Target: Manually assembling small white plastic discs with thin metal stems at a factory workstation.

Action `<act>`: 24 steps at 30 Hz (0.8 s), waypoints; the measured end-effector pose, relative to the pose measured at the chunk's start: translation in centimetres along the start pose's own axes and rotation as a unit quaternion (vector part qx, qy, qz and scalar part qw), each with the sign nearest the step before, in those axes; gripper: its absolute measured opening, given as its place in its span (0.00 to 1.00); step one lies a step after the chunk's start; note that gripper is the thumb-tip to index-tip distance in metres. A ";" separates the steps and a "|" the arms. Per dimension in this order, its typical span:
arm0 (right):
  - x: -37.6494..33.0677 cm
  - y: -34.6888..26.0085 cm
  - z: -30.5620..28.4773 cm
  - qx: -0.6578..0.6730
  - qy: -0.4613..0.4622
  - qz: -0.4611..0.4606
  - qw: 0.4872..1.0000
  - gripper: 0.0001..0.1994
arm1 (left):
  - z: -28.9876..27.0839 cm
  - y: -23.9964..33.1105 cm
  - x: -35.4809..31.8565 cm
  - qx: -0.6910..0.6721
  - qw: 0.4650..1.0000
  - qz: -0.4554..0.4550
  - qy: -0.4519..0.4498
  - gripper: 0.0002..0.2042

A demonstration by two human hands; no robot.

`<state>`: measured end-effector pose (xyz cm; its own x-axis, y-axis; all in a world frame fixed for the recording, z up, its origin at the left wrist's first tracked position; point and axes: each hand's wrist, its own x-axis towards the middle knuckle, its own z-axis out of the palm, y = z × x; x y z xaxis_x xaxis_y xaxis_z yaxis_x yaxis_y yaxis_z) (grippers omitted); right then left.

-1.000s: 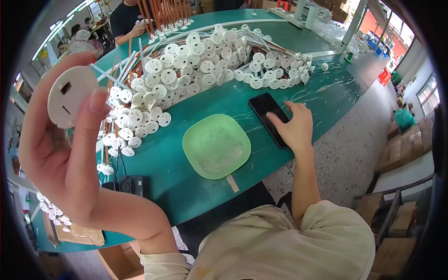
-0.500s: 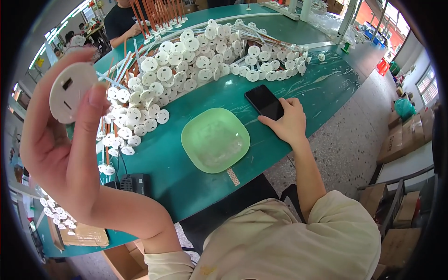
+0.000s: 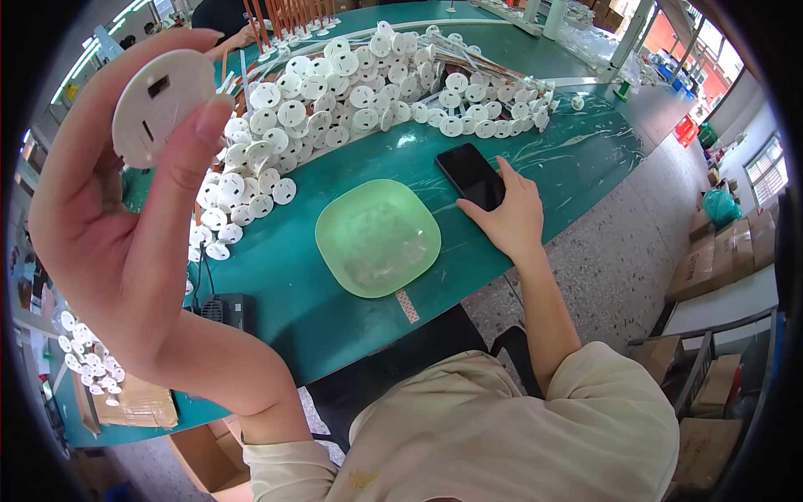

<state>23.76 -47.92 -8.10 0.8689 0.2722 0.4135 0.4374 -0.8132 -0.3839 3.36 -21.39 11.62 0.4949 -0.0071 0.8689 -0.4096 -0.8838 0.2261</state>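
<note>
Close to the camera at the upper left, my left hand (image 3: 109, 226) is closed on a white plastic disc (image 3: 150, 125). The disc shows a small rectangular slot and a thin slit, and thumb and fingers pinch it by its edges. My right hand (image 3: 517, 219) rests on the green table beside a black smartphone (image 3: 470, 176), thumb and fingers spread at the phone's near right corner. The phone lies flat with a dark screen. Between my arms sits a pale green square bowl (image 3: 335, 251) with something clear and hard to make out inside.
A big heap of white slotted discs (image 3: 360, 92) with thin stems covers the table's far side. Upright brown rods (image 3: 280, 21) stand behind it. A black device with cables (image 3: 227, 311) lies by my left forearm. Cardboard boxes (image 3: 711, 259) stand on the right.
My left hand with the disc appears higher and slightly further right. The table scene has shifted a little up and left, while my right hand stays beside the phone.
</note>
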 end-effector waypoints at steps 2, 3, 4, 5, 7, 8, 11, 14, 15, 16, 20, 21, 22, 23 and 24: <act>0.0 0.2 0.4 0.008 0.009 -0.009 1.000 0.46 | -0.2 0.3 0.1 -0.028 1.000 -0.007 -0.006 0.15; 0.0 0.3 0.5 0.016 0.020 -0.015 1.000 0.46 | -0.5 0.9 0.2 -0.027 1.000 -0.010 -0.006 0.15; 0.0 0.3 0.4 0.013 0.018 -0.014 1.000 0.46 | -0.4 1.7 0.6 0.038 0.996 -0.067 -0.051 0.15; 0.1 0.3 0.2 0.026 0.012 -0.004 1.000 0.46 | -0.3 2.0 0.7 0.103 0.982 -0.123 -0.096 0.15; 0.1 0.0 0.1 0.040 0.004 0.001 0.999 0.46 | 0.5 -1.9 0.6 0.088 0.993 0.076 -0.030 0.15; 0.1 -0.1 0.3 0.041 0.007 0.000 0.999 0.45 | 0.9 -2.7 0.9 0.069 0.958 0.275 0.036 0.15; 0.1 0.3 0.4 0.035 0.014 -0.002 0.999 0.45 | -0.1 1.0 0.4 0.094 0.989 -0.075 -0.081 0.15; 0.1 -0.1 0.2 0.043 0.016 -0.007 0.999 0.45 | 1.4 -1.0 -1.0 0.012 0.997 0.046 0.066 0.15; 0.1 -0.3 0.2 0.050 0.013 -0.005 0.999 0.45 | 0.6 -1.1 -1.2 0.015 0.997 0.045 0.067 0.15; 0.1 -0.2 0.2 0.048 0.013 -0.004 0.999 0.45 | 0.0 -0.6 -0.8 0.042 0.999 0.006 0.015 0.15; 0.1 -0.1 0.2 0.058 0.019 -0.002 0.998 0.45 | -0.9 -0.6 -0.3 0.033 0.999 -0.024 -0.028 0.14; 0.1 -0.2 0.2 0.061 0.018 -0.001 0.998 0.45 | -1.0 -0.5 -0.3 0.034 0.999 -0.025 -0.027 0.14; 0.1 -0.1 0.2 0.061 0.017 -0.002 0.998 0.45 | -1.0 -0.5 -0.3 0.034 0.999 -0.028 -0.029 0.14; 0.1 -0.1 0.2 0.061 0.020 -0.003 0.998 0.45 | -1.0 -0.5 -0.3 0.035 0.998 -0.031 -0.031 0.14; 0.1 0.0 0.2 0.061 0.022 -0.005 0.998 0.45 | -1.0 -0.4 -0.2 0.035 0.998 -0.034 -0.032 0.14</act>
<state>23.87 -47.79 -8.25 0.8544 0.2554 0.4525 0.4735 -0.7412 -0.4758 2.60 -20.53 11.77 0.5691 0.0249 0.8219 -0.3209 -0.9136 0.2498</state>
